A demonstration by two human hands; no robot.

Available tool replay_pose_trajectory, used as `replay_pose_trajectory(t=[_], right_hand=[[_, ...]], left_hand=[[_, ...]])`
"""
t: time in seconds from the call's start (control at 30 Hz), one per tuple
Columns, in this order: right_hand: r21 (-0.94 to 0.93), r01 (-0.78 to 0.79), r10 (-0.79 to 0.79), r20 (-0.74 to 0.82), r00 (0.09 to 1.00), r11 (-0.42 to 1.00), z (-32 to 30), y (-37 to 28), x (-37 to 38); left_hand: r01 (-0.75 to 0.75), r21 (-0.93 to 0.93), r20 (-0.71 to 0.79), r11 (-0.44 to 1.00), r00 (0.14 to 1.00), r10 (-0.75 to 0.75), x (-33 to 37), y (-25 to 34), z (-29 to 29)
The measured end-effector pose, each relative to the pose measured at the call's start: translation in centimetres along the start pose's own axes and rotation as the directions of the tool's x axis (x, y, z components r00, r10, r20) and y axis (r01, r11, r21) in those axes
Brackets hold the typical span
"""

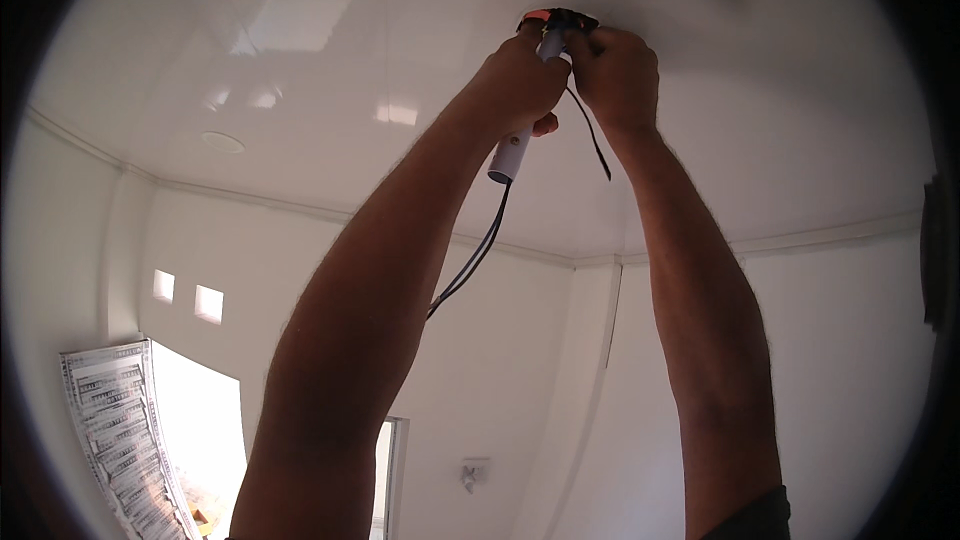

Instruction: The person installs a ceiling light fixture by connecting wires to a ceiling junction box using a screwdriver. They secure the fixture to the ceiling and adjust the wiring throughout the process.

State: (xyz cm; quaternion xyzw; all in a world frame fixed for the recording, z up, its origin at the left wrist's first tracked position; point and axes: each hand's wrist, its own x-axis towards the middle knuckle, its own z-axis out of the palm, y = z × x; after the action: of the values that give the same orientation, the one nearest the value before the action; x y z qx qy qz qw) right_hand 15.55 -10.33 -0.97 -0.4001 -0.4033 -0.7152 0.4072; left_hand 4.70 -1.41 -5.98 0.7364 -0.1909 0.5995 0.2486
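Observation:
Overhead, my left hand (522, 85) is wrapped round a white pipe, a fan downrod by its look (511, 155), held tilted up against the ceiling. Dark wires (487, 235) hang out of the pipe's lower end and pass behind my left forearm. At the pipe's top sits a black fitting (570, 18) with an orange-red part (536, 16), at a round spot in the ceiling. My right hand (620, 75) is closed with bent fingers against the fitting and the pipe's top; its fingertips are hidden. A loose black wire (592, 130) dangles between the hands.
The glossy white ceiling (330, 70) has a round flat cover (223, 142) at left. Below left are two small square wall openings (209, 304), a bright window opening (200, 400) and a patterned panel (120, 430). A small wall fitting (474, 474) shows low in the middle.

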Motion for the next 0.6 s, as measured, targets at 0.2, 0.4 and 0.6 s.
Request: replay_pose_trajectory(t=[0.2, 0.4, 0.6], right_hand=[[0.597, -0.482, 0.300, 0.383, 0.874, 0.641, -1.0, 1.9, -1.0], [0.715, -0.667, 0.362, 0.578, 0.732, 0.208, -1.5, 0.3, -2.3], [0.744, -0.669, 0.320, 0.633, 0.705, 0.003, -1.6, 0.8, -2.4]], left_hand=[[0.034, -0.055, -0.002, 0.998, 0.999, -0.034, 0.6, -0.8, 1.5], [-0.097, 0.027, -0.117, 0.995, 0.988, 0.099, 1.0, -1.4, 1.4], [-0.170, 0.220, -0.223, 0.961, 0.950, 0.219, 0.5, -0.4, 2.0]])
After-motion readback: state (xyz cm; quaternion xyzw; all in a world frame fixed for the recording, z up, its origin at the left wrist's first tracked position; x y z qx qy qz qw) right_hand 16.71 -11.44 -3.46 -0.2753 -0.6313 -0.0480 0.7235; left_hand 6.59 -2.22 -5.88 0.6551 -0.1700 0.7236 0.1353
